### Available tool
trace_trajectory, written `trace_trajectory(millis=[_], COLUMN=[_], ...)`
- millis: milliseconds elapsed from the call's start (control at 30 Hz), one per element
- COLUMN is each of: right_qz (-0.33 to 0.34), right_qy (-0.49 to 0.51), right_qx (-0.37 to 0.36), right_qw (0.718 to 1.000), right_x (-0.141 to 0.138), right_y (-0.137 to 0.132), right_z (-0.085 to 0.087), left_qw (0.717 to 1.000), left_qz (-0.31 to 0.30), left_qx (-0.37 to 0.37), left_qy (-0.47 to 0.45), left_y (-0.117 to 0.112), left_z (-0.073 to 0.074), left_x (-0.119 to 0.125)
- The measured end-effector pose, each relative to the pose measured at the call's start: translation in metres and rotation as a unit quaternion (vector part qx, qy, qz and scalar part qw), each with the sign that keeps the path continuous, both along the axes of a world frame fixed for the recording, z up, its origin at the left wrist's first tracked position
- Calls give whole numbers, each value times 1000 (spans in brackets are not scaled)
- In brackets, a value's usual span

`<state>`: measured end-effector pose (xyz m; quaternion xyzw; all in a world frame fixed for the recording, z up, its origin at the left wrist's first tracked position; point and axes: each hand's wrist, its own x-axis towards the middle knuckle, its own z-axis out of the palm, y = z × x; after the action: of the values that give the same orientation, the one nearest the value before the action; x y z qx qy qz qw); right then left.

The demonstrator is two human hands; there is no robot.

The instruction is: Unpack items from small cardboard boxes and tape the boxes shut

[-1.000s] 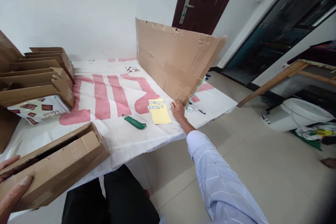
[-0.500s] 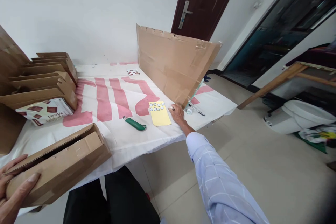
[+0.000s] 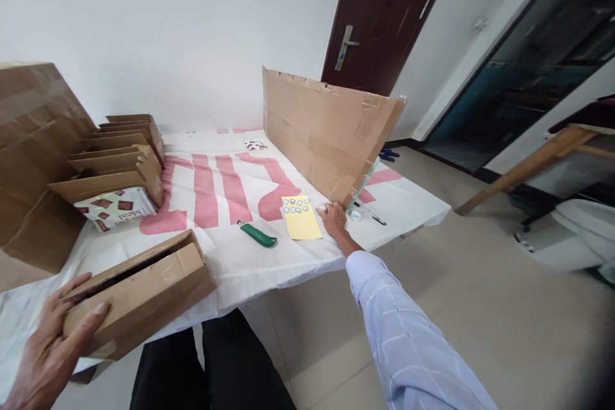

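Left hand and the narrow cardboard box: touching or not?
Touching. The head view shows the left hand gripping the narrow cardboard box at one end, thumb against its near panel.

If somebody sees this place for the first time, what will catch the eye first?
Probably the large cardboard panel, standing up on the white cloth, with the right hand by its near lower corner. Next come the green cutter and, to its right, the yellow sheet, both bright against that cloth. At the lower left, the left hand grips a long cardboard box.
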<state>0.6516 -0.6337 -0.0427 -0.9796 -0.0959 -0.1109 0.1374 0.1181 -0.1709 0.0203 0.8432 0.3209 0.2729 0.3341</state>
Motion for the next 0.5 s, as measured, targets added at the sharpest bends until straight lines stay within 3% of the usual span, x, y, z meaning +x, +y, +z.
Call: trace_trajectory(millis=[133, 500], right_qz=[-3, 11], right_qy=[3, -5], right_qx=[-17, -33], right_qw=[1000, 999], right_x=[-4, 5], right_y=[1, -1], right_z=[6, 18], left_qw=[999, 994], left_qz=[5, -7], left_qx=[-25, -38], left_qy=[-46, -104], left_y=[-13, -22], left_z=[6, 2], left_x=[9, 24])
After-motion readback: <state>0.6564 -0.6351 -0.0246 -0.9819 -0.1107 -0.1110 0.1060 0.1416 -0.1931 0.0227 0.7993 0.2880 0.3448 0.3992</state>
